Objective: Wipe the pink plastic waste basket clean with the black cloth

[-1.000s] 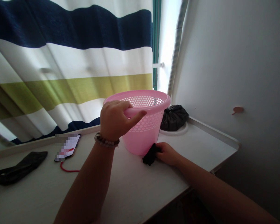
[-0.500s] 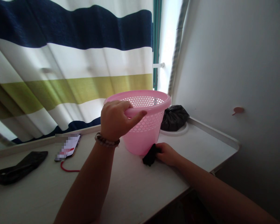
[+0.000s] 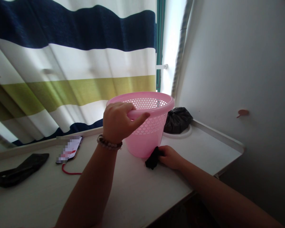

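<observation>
A pink plastic basket (image 3: pixel 144 144) with a honeycomb of holes in its upper wall stands upright on the white table (image 3: pixel 130 193). My left hand (image 3: pixel 118 122), a beaded bracelet at its wrist, is closed over the near-left rim, thumb outside and fingers reaching inward. Low at the basket's right front, my right hand (image 3: pixel 169 156) grips a crumpled black cloth (image 3: pixel 152 159). The cloth is at the foot of the basket wall; whether it touches the wall is hard to tell. The basket's bottom inside is hidden.
Behind the basket, a tied black plastic bag (image 3: pixel 179 120) rests on a white round rim (image 3: pixel 185 133). On the left lie a phone (image 3: pixel 72 148) with a red cable (image 3: pixel 70 173) and a folded black plastic bag (image 3: pixel 20 171). A striped curtain (image 3: pixel 73 63) hangs at the back.
</observation>
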The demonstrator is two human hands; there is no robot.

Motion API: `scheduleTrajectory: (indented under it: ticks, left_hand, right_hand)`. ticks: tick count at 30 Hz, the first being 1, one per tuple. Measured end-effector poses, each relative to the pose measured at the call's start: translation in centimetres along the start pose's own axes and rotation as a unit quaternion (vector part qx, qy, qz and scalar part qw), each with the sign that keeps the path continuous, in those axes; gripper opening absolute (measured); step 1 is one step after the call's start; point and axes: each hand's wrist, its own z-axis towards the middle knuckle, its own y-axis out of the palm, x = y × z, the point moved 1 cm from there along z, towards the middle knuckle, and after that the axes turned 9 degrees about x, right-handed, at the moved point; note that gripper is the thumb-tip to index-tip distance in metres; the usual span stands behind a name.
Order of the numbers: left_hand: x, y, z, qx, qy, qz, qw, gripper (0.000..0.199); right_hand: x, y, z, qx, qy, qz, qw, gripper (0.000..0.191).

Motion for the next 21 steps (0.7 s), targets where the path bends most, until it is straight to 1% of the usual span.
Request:
scheduleTrajectory:
  ticks: [3, 5, 8, 11, 14, 17, 21]
  left_hand:
    - [0.0, 0.0, 0.0, 0.0, 0.002, 0.005, 1.0, 0.049]
    - [-0.1, 0.0, 0.0, 0.0, 0.005, 0.005, 1.0, 0.047]
    - [-0.1, 0.0, 0.0, -0.002, 0.005, -0.004, 1.0, 0.046]
    - [-0.1, 0.1, 0.0, -0.003, 0.0, -0.008, 1.0, 0.046]
    - [-0.1, 0.2, 0.0, -0.005, -0.002, -0.008, 1.0, 0.047]
    - [-0.1, 0.2, 0.0, -0.003, 0.0, -0.007, 1.0, 0.047]
    - [-0.1, 0.1, 0.0, -0.005, 0.004, -0.003, 1.0, 0.049]
  right_hand:
    - [-0.5, -0.1, 0.0, 0.018, -0.005, -0.023, 1.0, 0.034]
    - [-1.4, -0.5, 0.2, 0.037, -0.013, -0.045, 0.998, 0.032]
    - [-3.5, -1.9, 0.6, 0.077, -0.035, -0.068, 0.994, 0.028]
    - [-6.0, -3.4, 1.1, 0.125, -0.074, -0.078, 0.986, 0.025]
    - [-7.4, -4.1, 1.3, 0.158, -0.094, -0.122, 0.975, 0.021]
    - [-6.8, -3.4, 1.1, 0.147, -0.076, -0.208, 0.964, 0.018]
    - [-3.7, -1.7, 0.7, 0.08, -0.024, -0.325, 0.942, 0.014]
